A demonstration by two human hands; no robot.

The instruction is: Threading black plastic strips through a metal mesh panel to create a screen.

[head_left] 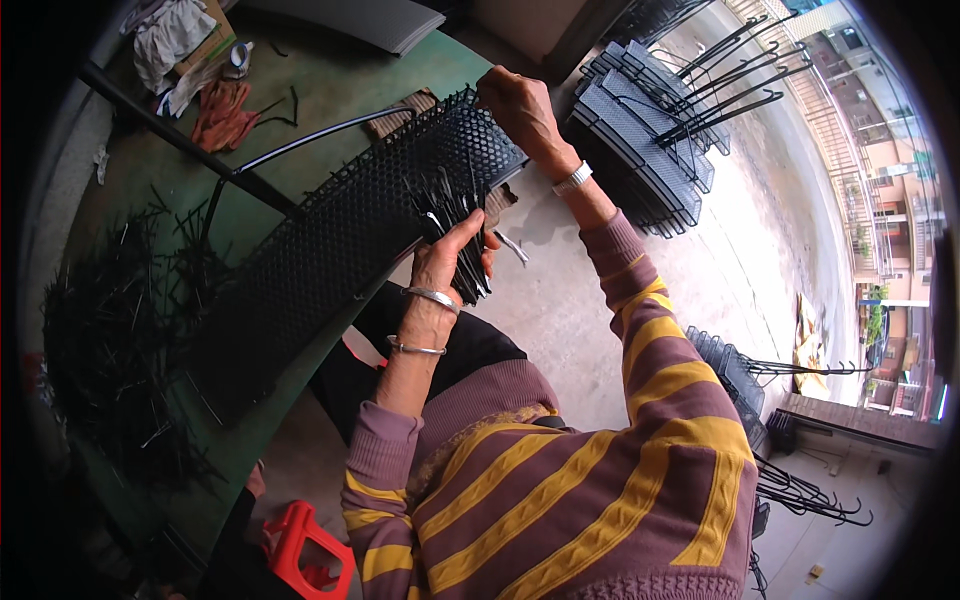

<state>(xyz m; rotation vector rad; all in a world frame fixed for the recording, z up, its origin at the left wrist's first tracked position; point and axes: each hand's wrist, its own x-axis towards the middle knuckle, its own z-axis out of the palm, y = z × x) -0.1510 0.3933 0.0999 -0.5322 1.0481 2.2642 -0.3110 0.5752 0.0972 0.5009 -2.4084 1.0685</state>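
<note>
A long black perforated mesh panel (pixel 290 255), curved along its length, lies across the green table in front of me. My left hand (pixel 447 258) is wrapped round a bundle of thin black strips (pixel 468 262), held over the panel's near edge. At the panel's far right corner my right hand (pixel 515 105) is closed with its fingertips against the edge; what they pinch is hidden. Small dark stubs line the panel's far edge. A bent metal rod (pixel 320 128) runs beside that edge. Pieces of brown cardboard (pixel 502 203) show from under the panel.
Loose black strips (pixel 120 330) are heaped on the left of the green table (pixel 235 480). An orange-red cloth (pixel 222 115) and a tape roll (pixel 238 58) lie at the back left. Stacked mesh racks with hooks (pixel 640 140) stand on the right floor. A red plastic stool (pixel 305 555) is below.
</note>
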